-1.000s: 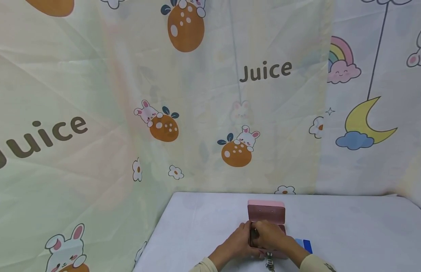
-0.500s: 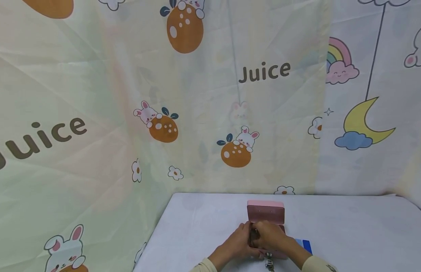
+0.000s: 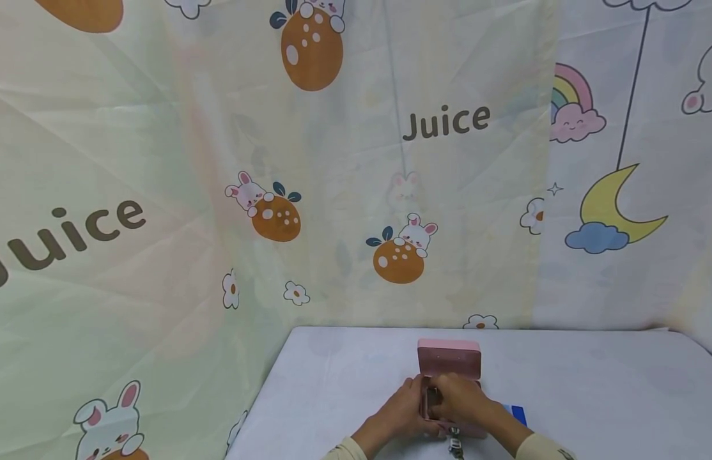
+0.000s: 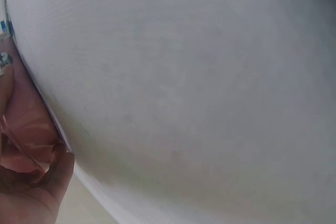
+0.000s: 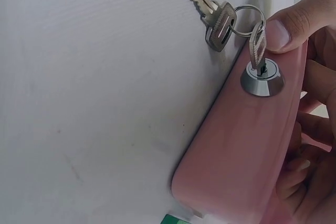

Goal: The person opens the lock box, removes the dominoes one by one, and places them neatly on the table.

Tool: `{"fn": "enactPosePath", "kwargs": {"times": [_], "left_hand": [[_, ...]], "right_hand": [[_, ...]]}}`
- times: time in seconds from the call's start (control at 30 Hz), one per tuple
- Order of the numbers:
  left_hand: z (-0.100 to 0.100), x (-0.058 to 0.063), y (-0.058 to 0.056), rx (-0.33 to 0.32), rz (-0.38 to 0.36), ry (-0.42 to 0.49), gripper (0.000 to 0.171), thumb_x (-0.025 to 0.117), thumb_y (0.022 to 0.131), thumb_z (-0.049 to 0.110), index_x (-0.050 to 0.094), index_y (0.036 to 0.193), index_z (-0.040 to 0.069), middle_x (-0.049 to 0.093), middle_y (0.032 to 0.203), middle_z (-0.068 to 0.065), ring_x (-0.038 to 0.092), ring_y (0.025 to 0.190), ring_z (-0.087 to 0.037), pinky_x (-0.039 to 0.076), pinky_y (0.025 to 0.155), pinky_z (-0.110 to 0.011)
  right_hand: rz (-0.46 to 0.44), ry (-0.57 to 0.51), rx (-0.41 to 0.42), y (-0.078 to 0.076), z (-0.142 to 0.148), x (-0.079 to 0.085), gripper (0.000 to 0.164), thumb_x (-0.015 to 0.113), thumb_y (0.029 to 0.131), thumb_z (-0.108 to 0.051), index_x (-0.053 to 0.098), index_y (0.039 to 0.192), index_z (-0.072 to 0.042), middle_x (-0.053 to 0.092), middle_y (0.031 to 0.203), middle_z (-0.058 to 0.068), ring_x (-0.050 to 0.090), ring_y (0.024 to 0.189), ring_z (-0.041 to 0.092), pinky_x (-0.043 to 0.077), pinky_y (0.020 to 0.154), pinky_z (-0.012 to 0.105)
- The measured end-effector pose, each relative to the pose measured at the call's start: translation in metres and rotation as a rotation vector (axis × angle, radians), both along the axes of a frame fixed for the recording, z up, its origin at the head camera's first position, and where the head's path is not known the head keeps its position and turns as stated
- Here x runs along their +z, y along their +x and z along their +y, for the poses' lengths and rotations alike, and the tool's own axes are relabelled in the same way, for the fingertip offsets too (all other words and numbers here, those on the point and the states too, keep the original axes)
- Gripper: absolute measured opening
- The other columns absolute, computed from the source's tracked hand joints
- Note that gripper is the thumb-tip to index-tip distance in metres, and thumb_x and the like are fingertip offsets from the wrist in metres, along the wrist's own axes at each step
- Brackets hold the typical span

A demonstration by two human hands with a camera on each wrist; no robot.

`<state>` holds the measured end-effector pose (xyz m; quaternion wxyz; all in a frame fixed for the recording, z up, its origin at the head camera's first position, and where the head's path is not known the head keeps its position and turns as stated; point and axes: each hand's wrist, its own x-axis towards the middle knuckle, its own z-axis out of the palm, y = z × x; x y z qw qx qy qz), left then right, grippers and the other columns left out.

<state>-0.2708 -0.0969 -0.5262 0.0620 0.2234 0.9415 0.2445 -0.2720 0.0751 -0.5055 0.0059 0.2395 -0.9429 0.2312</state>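
A pink cash box (image 3: 450, 362) stands on the table with its lid raised at the back. My left hand (image 3: 399, 406) grips its left side; the thumb (image 5: 281, 32) lies on the front wall beside the lock (image 5: 262, 80). One key sits in that lock, and a second key (image 5: 218, 22) hangs from the same ring. Inside the box is my right hand (image 3: 462, 399), with fingers (image 5: 294, 182) bent. Whether these fingers hold anything is hidden. Part of the dark interior shows between both hands. In the left wrist view, fingers of the left hand (image 4: 31, 198) touch the box.
A blue flat item (image 3: 518, 415) lies right of the box, partly behind the right forearm. A green corner of something (image 5: 173, 219) shows near the box in the right wrist view. The white table (image 3: 344, 364) meets a printed curtain (image 3: 333, 255) at the back and left.
Inside the box my right hand has shifted very slightly to the right, uncovering a little more of the dark interior. My left hand and the box stay in place.
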Motion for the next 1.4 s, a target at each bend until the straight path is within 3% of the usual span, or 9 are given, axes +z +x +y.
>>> {"fn": "enactPosePath", "kwargs": {"times": [0.33,0.63,1.1,1.4], "left_hand": [[0.002,-0.005,-0.002,0.020,-0.027,0.004,0.103,0.093,0.065,0.045,0.038,0.148,0.020,0.054,0.118,0.004,0.051,0.100,-0.001,0.049,0.097,-0.027],[0.002,-0.005,-0.002,0.029,-0.035,0.013,0.102,0.094,0.064,0.046,0.039,0.147,0.023,0.055,0.120,0.005,0.051,0.099,0.000,0.050,0.097,-0.028],[0.000,-0.004,-0.002,0.009,-0.034,0.040,0.103,0.095,0.063,0.042,0.039,0.147,0.023,0.055,0.116,0.007,0.050,0.096,0.000,0.049,0.094,-0.026],[0.000,-0.003,-0.001,0.012,-0.043,0.045,0.101,0.094,0.064,0.042,0.039,0.147,0.024,0.055,0.118,0.006,0.051,0.098,0.000,0.050,0.095,-0.028]], "right_hand": [[0.010,-0.026,0.042,0.002,0.005,0.001,0.032,0.086,0.075,-0.015,0.074,0.104,-0.007,0.064,0.078,-0.009,0.048,0.067,0.005,0.041,0.060,0.025],[0.009,-0.053,0.056,0.003,0.011,0.006,0.038,0.086,0.074,-0.013,0.073,0.110,-0.007,0.070,0.084,-0.006,0.049,0.068,0.006,0.041,0.061,0.025],[0.013,-0.038,0.024,0.006,0.016,0.006,0.040,0.087,0.073,-0.017,0.073,0.109,-0.010,0.067,0.082,-0.010,0.049,0.068,0.006,0.042,0.061,0.026],[0.015,-0.012,-0.009,0.009,0.018,0.007,0.040,0.089,0.071,-0.018,0.072,0.106,-0.011,0.056,0.073,-0.011,0.046,0.067,0.006,0.038,0.058,0.026]]}}
